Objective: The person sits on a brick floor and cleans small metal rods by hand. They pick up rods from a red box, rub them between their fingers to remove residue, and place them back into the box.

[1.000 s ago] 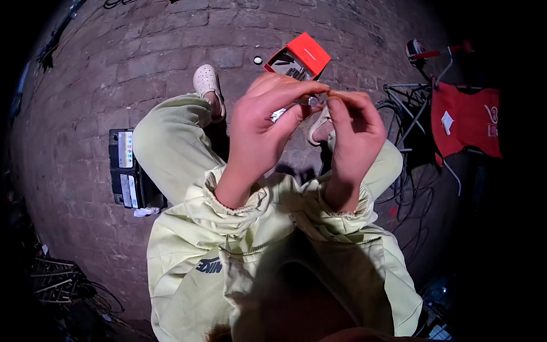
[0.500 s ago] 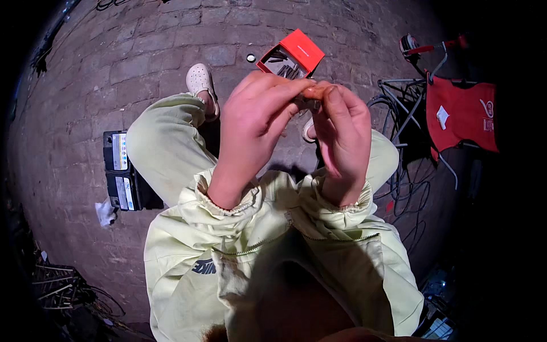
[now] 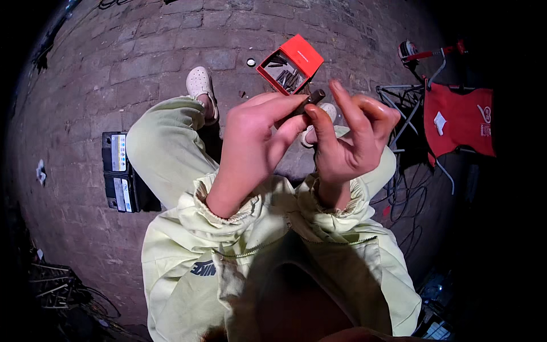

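My left hand pinches a short dark rod-like metal piece between thumb and fingers, out in front of my lap. One end of the piece sticks out past the fingertips, toward my right hand. Close beside it, my right hand has its fingers spread, with dark smudges on the fingertips. Its thumb lies at or very near the piece; contact is hard to tell. Beyond both hands, an orange-red box stands with its lid up on the paving, and several similar dark pieces lie inside.
A black battery with labels stands left of my leg. To the right is a red folding chair with metal legs, near dark cables. A small round white-topped item sits beside the box. White scrap lies far left.
My right fingers have come off the piece and spread apart, and the dark piece now shows in my left hand. Both hands sit slightly lower. The white scrap has shifted up and left.
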